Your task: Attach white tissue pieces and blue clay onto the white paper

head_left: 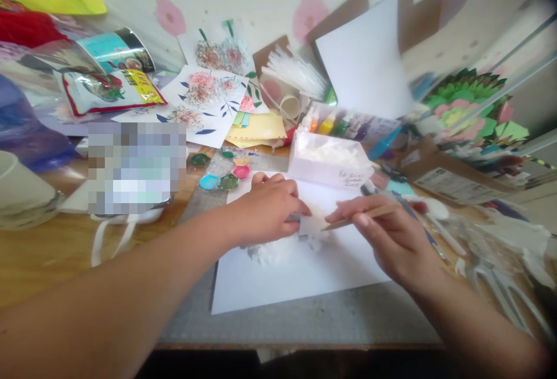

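My left hand [270, 208] reaches over a large white sheet of paper [270, 283], its thumb and fingertips pinched on the edge of a small pale square of paper [310, 226]. My right hand [387, 231] grips a thin wooden stick [359, 217] like a pencil. The stick's tip points left and meets or nearly meets the small square; blur hides which. Beneath my left hand, a crumpled white tissue-like clump [265, 252] rests on the sheet, partly hidden by the hand.
The sheet lies on a grey cutting mat [304, 324]. Behind it stand a white box of tissue-like material [328, 158] and a paint palette [229, 181]. Scissors [500, 286] and a blue brush [424, 231] lie at right. Flower paintings [204, 97] and a paper cup [24, 193] are further left.
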Demonstrator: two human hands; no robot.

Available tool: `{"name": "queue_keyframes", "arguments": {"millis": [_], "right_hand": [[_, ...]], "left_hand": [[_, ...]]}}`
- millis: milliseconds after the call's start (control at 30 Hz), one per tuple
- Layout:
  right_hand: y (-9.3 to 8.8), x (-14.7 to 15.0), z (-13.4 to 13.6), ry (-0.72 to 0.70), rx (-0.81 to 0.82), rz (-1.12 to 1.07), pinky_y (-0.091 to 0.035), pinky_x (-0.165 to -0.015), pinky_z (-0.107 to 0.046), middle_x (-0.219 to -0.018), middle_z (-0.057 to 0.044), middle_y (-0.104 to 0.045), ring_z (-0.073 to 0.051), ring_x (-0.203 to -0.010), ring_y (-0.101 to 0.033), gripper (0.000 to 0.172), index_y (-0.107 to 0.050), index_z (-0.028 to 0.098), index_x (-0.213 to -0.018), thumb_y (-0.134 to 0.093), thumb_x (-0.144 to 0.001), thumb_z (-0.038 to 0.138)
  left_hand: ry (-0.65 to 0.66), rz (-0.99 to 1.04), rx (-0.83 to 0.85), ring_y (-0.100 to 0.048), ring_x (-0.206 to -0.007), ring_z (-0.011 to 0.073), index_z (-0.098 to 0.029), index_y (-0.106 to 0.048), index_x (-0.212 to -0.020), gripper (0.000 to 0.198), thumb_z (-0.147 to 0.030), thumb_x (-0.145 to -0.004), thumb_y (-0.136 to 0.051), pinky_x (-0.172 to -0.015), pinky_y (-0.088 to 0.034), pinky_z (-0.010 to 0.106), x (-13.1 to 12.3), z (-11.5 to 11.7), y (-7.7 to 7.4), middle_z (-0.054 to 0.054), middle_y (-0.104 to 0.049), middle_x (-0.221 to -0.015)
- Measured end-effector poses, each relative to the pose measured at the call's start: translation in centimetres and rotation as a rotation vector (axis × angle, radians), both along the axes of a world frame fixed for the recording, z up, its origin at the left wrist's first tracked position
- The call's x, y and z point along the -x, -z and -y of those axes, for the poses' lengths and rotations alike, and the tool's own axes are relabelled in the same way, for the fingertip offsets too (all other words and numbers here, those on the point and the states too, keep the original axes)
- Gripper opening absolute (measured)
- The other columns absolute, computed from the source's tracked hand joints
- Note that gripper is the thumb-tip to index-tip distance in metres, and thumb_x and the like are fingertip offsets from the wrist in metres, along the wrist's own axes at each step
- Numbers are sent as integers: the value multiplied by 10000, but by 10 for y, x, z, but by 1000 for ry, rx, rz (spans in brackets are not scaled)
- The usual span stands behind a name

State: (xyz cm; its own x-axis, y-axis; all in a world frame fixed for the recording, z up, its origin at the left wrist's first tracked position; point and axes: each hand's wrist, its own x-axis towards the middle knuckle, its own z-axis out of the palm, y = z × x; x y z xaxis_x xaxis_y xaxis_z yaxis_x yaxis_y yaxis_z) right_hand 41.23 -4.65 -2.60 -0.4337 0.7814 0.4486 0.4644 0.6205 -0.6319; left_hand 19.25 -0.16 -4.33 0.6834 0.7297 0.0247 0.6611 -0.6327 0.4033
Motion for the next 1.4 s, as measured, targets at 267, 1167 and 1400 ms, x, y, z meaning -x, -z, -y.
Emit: {"name": "queue_keyframes", "arguments": {"millis": [267,1167,1400], "right_hand": [[11,8,-5,-26,-60,112,-513,-727,-262,-889,-42,-684,-148,-840,-649,130,-627,214,-902,-502,-910,179],[17,11,-13,102,21,4,-516,-719,-300,-845,-39,-698,-171,-795,-658,153,-648,214,-810,-538,-896,279],[16,14,-14,44,178,117,-498,-703,-294,-819,-33,-685,-160,-747,-640,207,-627,212,-821,-486,-917,328]], "left_hand": [[11,23,-24,-459,-953,221,-365,-667,-1044,271,-300,-802,-563,-794,-234,378,1,-1,3,13,-556,-925],[-1,-6,-40,-438,-943,209,-386,-679,-984,248,-253,-861,-509,-790,-231,364,0,0,1,5,-553,-899],[9,27,-41,-447,-941,211,-380,-683,-988,256,-253,-885,-485,-777,-236,362,2,-2,3,9,-564,-884]]}}
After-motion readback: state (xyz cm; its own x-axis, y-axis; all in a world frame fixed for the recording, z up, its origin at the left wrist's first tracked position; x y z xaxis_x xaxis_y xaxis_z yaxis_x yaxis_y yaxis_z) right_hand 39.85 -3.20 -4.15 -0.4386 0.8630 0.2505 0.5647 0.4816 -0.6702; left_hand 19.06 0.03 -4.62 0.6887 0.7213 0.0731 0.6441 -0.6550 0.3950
